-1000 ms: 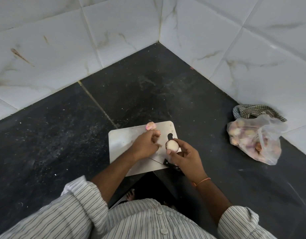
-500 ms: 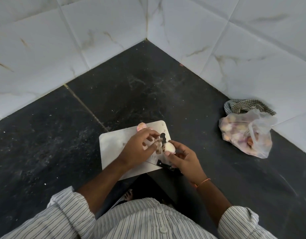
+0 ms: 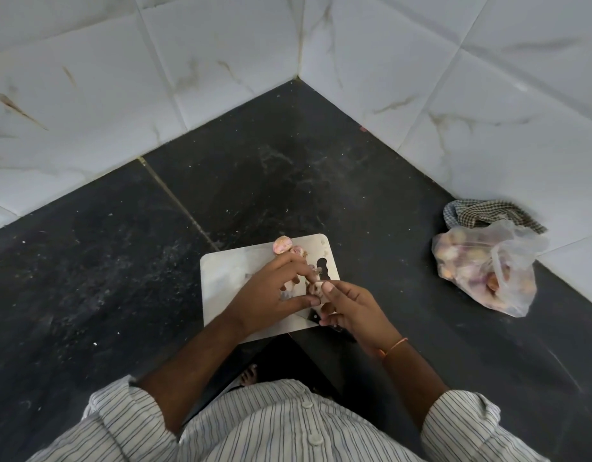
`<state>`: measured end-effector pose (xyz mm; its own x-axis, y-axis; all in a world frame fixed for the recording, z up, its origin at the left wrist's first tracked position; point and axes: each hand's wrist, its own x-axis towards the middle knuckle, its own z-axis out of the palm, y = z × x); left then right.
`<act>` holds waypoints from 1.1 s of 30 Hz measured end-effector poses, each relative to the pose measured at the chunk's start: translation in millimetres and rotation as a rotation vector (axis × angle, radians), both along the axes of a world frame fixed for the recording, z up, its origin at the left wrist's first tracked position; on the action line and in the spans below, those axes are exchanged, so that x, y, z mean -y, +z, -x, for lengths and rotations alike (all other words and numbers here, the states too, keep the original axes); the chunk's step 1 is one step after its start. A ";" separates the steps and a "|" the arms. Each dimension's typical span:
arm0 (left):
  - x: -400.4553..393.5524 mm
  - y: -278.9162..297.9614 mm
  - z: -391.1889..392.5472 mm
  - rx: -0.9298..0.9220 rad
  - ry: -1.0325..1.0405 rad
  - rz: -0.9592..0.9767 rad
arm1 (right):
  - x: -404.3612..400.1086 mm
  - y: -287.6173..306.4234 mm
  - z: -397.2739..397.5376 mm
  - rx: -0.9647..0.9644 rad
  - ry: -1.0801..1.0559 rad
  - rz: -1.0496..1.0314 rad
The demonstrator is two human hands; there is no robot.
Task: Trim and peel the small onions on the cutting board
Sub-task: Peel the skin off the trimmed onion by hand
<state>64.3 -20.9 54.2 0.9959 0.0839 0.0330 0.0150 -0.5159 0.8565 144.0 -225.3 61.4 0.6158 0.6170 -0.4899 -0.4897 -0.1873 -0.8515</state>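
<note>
A white cutting board (image 3: 228,275) lies on the dark floor in front of me. Two pinkish small onions (image 3: 282,244) rest at its far edge. Over the board's right side both hands meet on one small onion (image 3: 314,289), mostly hidden by fingers. My right hand (image 3: 353,306) holds it between thumb and fingers. My left hand (image 3: 273,291) pinches at it with thumb and fingertips, and a scrap of dry skin (image 3: 317,270) sticks out by those fingertips. A black-handled knife (image 3: 341,330) shows under my right hand; whether the hand grips it is hidden.
A clear plastic bag of onions (image 3: 484,275) sits on the floor to the right, against a checked cloth (image 3: 488,211) by the wall. White marble-tiled walls (image 3: 221,61) meet in a corner ahead. My foot (image 3: 249,375) is just behind the board.
My left hand has moved right onto the onion in my right hand, closing thumb and fingers on it. The pale onion, plainly visible before, is now mostly covered.
</note>
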 end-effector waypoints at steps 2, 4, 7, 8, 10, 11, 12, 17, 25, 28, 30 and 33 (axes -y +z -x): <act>-0.2 0.5 0.1 -0.024 0.013 0.025 | -2.8 0.8 1.0 -0.024 -0.003 -0.009; 1.0 -0.9 1.1 -0.053 0.039 0.060 | -6.3 2.9 2.6 -0.048 -0.006 -0.015; 3.0 -6.0 3.8 -0.081 0.068 0.114 | -12.5 4.1 4.5 -0.068 0.001 -0.004; 2.8 -7.4 5.9 -0.097 0.075 0.146 | -14.5 4.1 5.1 -0.071 0.007 0.001; 2.3 -8.9 10.9 -0.126 0.088 0.205 | -17.7 2.8 5.6 -0.072 0.036 0.011; 1.7 -9.2 13.2 -0.140 0.095 0.214 | -18.8 1.1 5.9 -0.063 0.052 0.018; 0.7 -9.5 15.1 -0.151 0.110 0.218 | -20.2 0.0 6.4 -0.043 0.064 0.034; -16.6 -30.6 27.7 -0.063 0.290 0.091 | -15.0 -27.8 1.1 0.698 0.235 0.603; -39.2 -61.7 69.5 -0.102 0.526 0.045 | -13.9 -54.7 16.3 0.977 0.584 0.888; -39.2 -63.7 74.9 -0.123 0.605 0.122 | -17.5 -53.4 18.2 0.985 0.568 0.895; -38.1 -65.5 77.2 -0.122 0.619 0.160 | -16.6 -50.9 17.8 0.969 0.581 0.913; -40.2 -71.2 79.2 -0.151 0.644 0.229 | -11.6 -46.5 17.2 0.948 0.621 0.933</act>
<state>-14.9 19.3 -17.0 0.7382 0.6470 -0.1909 0.3845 -0.1710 0.9072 126.8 -213.7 14.9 0.6870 0.5903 -0.4238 0.5343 -0.8056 -0.2560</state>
